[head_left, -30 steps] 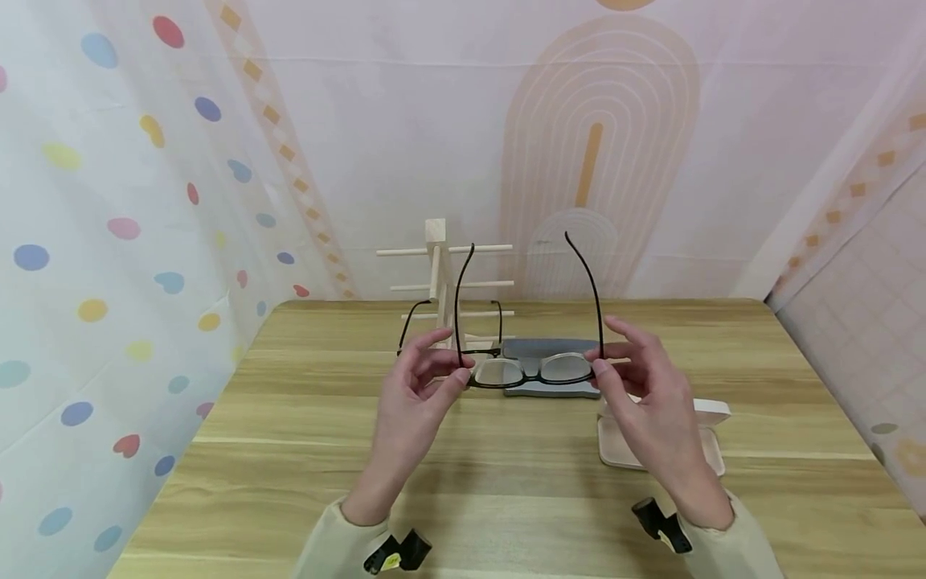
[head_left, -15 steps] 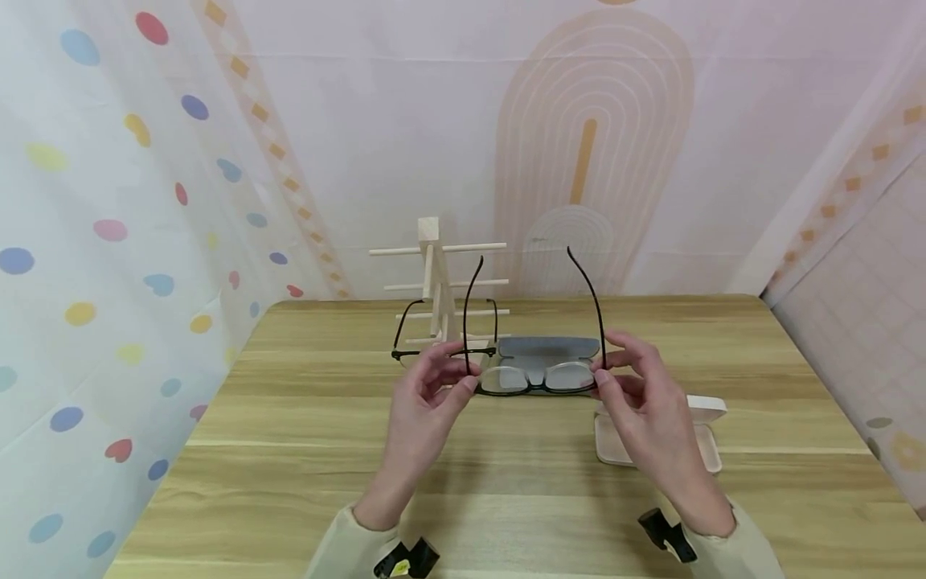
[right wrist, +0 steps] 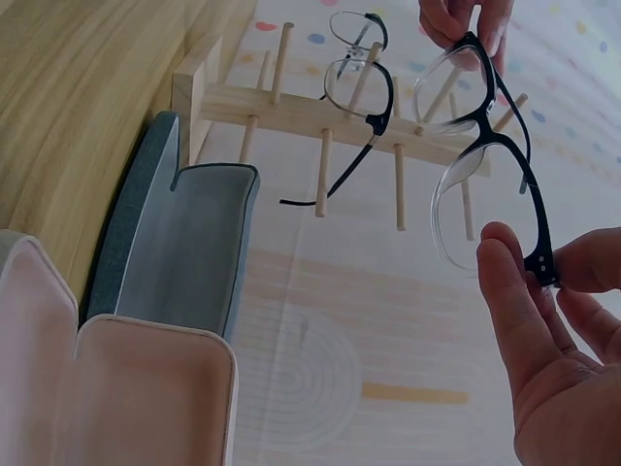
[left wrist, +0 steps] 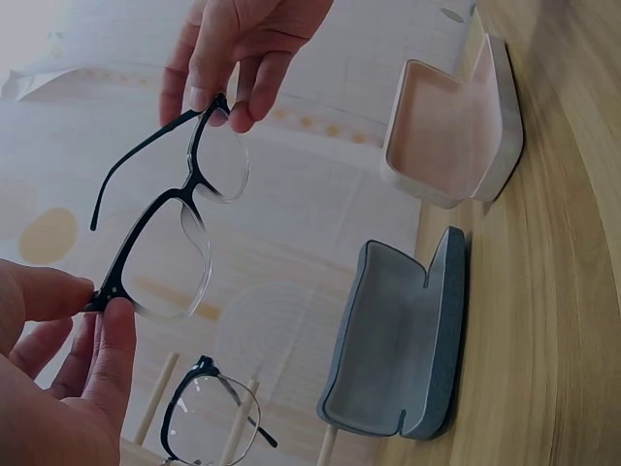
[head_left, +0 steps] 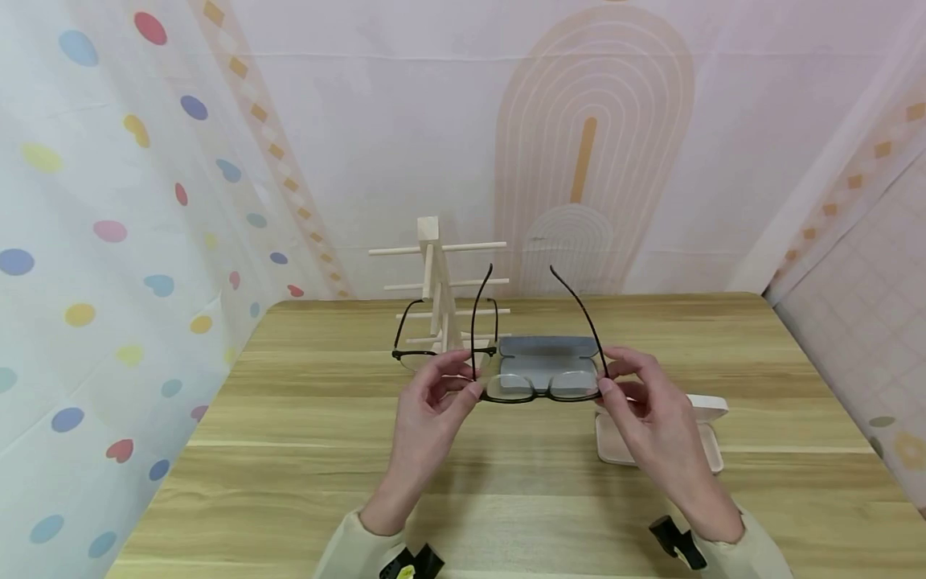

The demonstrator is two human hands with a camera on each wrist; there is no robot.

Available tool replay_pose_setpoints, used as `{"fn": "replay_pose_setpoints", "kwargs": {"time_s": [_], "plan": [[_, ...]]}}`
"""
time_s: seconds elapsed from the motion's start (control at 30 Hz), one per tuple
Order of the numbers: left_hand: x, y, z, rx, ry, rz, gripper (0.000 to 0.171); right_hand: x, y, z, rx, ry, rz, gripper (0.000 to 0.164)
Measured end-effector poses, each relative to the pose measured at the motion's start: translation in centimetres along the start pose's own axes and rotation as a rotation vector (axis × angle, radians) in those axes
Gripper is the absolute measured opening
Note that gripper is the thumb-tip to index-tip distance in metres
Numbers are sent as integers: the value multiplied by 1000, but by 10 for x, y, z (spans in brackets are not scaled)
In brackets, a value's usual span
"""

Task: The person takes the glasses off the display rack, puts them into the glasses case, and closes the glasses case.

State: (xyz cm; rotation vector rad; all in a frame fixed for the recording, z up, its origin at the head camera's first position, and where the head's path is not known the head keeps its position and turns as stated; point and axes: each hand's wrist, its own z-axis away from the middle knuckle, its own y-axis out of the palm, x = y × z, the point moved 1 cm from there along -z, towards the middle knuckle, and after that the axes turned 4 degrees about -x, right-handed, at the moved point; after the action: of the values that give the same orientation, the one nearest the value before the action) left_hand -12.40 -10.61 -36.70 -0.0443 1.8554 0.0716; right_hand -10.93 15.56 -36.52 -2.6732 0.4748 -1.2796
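Note:
A pair of eyeglasses (head_left: 539, 394) with a black upper frame and clear lower rims is held up above the table by both hands, temples unfolded and pointing away. My left hand (head_left: 432, 418) pinches the left hinge corner between thumb and fingers, as the left wrist view also shows. At the opposite corner my right hand (head_left: 654, 426) pinches the frame the same way. Behind the left hand, a second pair of glasses (right wrist: 376, 97) hangs on a wooden display stand (head_left: 428, 233). Just beyond the held pair lies an open grey-blue glasses case (head_left: 550, 347).
An open white case (left wrist: 441, 136) with a pink lining stands on the wooden table (head_left: 289, 450), partly hidden behind the right hand in the head view. Pegs (right wrist: 323, 175) stick out on both sides of the stand. A patterned curtain (head_left: 347, 121) hangs behind the table.
Both hands have lowered the held glasses slightly and shifted them a little to the right. The temples tilt further down, their tips now nearer each other in the head view.

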Motion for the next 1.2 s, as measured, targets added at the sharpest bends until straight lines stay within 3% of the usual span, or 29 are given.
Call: {"fn": "replay_pose_setpoints", "kwargs": {"time_s": [0.3,1.2], "plan": [[2,2,1,8,13,0,38,-1,-3,1,0,44,8,33],[4,-1,3,-9,-2,-6,39,-4,-4,1,19,-37,103,27]]}}
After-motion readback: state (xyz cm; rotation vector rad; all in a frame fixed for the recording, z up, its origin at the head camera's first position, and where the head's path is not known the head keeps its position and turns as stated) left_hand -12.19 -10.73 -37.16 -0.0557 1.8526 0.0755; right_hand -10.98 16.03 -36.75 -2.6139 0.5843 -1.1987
